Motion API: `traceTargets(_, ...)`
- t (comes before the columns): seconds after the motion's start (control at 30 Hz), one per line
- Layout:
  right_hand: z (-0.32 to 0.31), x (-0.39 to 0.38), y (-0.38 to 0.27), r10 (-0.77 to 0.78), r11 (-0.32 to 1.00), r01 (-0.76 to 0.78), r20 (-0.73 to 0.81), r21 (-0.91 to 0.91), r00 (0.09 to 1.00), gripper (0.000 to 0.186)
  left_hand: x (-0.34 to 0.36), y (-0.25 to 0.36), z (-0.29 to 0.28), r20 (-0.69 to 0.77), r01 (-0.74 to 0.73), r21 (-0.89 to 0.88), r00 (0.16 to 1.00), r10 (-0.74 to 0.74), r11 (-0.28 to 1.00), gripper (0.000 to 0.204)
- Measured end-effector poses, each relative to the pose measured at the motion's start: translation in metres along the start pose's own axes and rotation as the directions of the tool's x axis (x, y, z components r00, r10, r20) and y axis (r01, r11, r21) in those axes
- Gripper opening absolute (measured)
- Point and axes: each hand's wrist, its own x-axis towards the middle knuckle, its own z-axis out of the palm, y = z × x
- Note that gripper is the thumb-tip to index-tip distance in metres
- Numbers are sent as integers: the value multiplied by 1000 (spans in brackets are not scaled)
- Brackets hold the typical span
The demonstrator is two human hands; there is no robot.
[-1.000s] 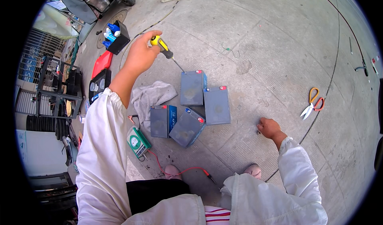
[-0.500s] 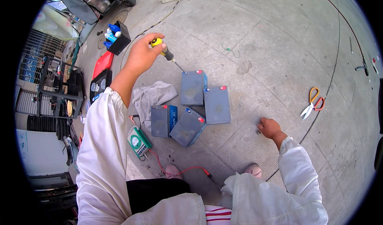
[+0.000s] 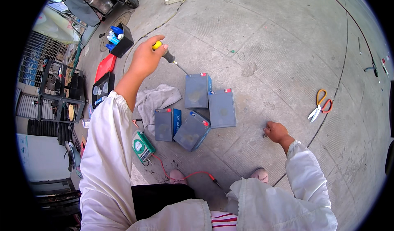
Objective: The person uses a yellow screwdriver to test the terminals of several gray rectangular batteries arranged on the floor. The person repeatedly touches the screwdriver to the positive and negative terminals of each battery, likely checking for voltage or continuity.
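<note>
My left hand (image 3: 148,55) is closed round the yellow and black handle of a screwdriver (image 3: 168,57). The screwdriver's tip meets the left terminal corner of the farthest grey battery (image 3: 197,92). Three more batteries stand close by: one on the right (image 3: 222,110), one tilted at the front (image 3: 191,132) and one at the left (image 3: 163,126). Low over the floor to the right, my right hand (image 3: 278,132) is curled closed. Something small and dark shows at its fingertips, too small to name.
A grey cloth (image 3: 158,102) lies left of the batteries, near a green tester (image 3: 142,146) with a red lead. Scissors (image 3: 319,106) rest at the right. A black box of bottles (image 3: 124,42) and a red-lidded case (image 3: 106,67) stand at the far left.
My left hand has turned the screwdriver handle slightly, and less of its yellow end shows. My right hand has stayed nearly still.
</note>
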Motion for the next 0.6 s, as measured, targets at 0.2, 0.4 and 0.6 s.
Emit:
traceTargets(0.2,2,1,1,-3,1000,3,3,-4,1000,28,-1,-4,0,-26,42,22,999,-41,999,45)
traceTargets(0.4,-5,0,-4,50,998,-45,100,-46,994,31,-8,0,-7,27,-101,13,995,101,995,41)
traceTargets(0.6,-2,-3,-1,24,999,-22,43,-28,999,28,-17,6,-4,39,-67,32,997,66,997,38)
